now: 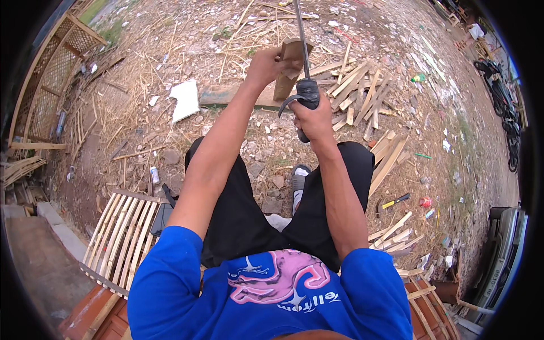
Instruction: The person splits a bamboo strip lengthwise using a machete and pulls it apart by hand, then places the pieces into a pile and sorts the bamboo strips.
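Ground (459,153) is dirt with stones, straw and scraps; flat board (218,95) lies ahead, white sheet (185,102) at its left end; loose pile of slats (365,93) to the right; two smaller bunches nearer, yellow-and-black tool (395,200) beside them, red item (425,202) near it; green stick (423,156) farther up; white bottle (154,174) over on the left; green-and-yellow item (418,77) right of the big pile, too small to identify.

Rough, stony outdoor ground (195,48) — bright daylight
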Motion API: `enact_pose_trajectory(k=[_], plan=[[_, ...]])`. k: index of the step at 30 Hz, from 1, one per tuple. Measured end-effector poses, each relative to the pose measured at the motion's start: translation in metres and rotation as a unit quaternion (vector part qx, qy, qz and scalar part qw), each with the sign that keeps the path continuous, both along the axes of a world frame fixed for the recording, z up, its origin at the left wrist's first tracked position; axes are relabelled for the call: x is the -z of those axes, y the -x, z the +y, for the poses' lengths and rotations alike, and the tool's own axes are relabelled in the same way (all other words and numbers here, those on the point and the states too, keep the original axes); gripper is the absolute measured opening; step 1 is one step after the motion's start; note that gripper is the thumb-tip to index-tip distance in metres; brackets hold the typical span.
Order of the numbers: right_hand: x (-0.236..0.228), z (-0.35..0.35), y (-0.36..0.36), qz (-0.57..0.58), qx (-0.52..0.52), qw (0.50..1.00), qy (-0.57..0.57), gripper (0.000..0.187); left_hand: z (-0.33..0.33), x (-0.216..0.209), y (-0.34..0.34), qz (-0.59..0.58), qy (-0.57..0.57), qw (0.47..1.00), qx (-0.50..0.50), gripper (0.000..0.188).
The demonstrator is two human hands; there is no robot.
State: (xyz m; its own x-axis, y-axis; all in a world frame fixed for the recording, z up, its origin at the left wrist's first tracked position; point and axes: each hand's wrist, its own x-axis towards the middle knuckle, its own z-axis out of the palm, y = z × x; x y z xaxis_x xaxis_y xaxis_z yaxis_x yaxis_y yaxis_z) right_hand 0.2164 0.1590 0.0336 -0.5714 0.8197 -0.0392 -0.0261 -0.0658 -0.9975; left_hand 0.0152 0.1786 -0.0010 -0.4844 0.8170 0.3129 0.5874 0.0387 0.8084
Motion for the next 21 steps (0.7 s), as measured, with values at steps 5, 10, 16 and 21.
enact_pose_trajectory(k=[5, 10, 16, 21], plan=[[-0.001, -0.001, 0.0, 0.011, 0.0, 1.0, 0.014, 0.027, 0.004, 0.006, -0.001, 0.032, -0.026, 0.999, -0.024, 0.035], [0.006, 0.0, 0.004, 0.029, 0.014, 0.999, -0.015, 0.024, 0.003, 0.001, -0.006, 0.047, -0.01, 0.998, -0.04, 0.034], [0.009, 0.001, 0.006, 0.037, 0.01, 0.999, -0.021, 0.022, 0.002, 0.0, -0.008, 0.044, -0.018, 0.998, -0.049, 0.032], [0.009, 0.001, 0.006, 0.032, 0.014, 0.999, -0.013, 0.024, 0.001, -0.004, -0.009, 0.046, -0.01, 0.998, -0.047, 0.033]])
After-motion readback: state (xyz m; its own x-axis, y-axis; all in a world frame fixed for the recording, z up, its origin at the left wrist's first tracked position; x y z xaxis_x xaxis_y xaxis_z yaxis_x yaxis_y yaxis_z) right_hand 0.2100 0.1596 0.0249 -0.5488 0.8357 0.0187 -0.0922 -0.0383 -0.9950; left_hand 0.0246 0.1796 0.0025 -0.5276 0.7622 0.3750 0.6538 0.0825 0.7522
